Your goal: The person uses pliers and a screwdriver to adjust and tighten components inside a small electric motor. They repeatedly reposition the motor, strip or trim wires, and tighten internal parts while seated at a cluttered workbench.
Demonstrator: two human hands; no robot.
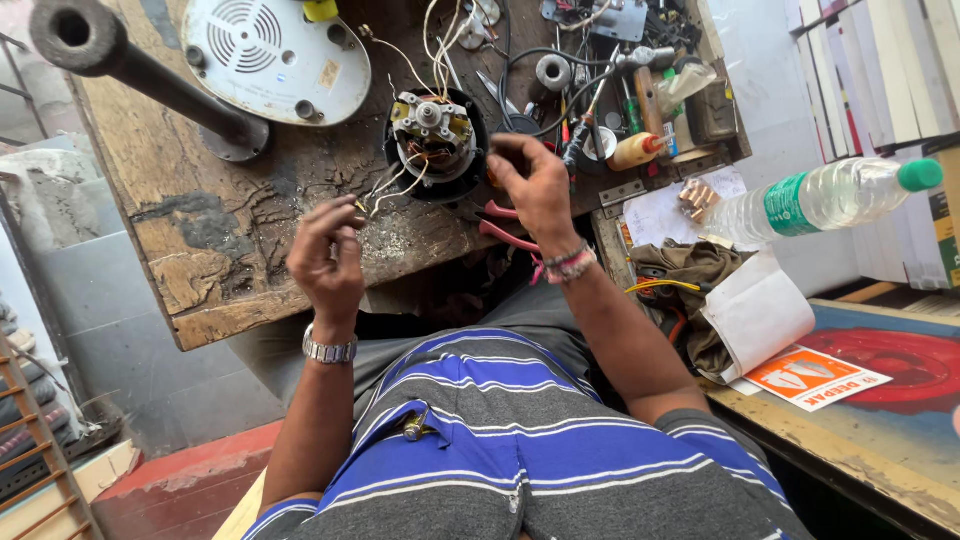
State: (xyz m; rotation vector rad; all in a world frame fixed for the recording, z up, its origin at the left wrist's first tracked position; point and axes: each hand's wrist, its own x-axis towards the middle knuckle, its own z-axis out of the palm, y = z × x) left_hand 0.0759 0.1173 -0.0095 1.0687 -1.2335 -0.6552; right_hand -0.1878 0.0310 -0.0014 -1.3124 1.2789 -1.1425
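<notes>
A small electric motor (433,140) with copper windings sits in a black round housing on a worn wooden workbench (210,235). White wires (392,188) trail from it toward me. My left hand (325,255), with a metal watch on the wrist, pinches the ends of those wires just left of the motor. My right hand (535,185), with beaded bracelets on the wrist, hovers right of the motor, its fingers closed around something small that I cannot make out. Pink-handled pliers (505,230) lie under my right hand.
A white vented appliance base (275,55) lies at the bench's back, beside a dark metal pipe stand (130,70). Tools, cables and a glue bottle (640,150) crowd the right end. A plastic water bottle (820,195), cloth and papers lie further right.
</notes>
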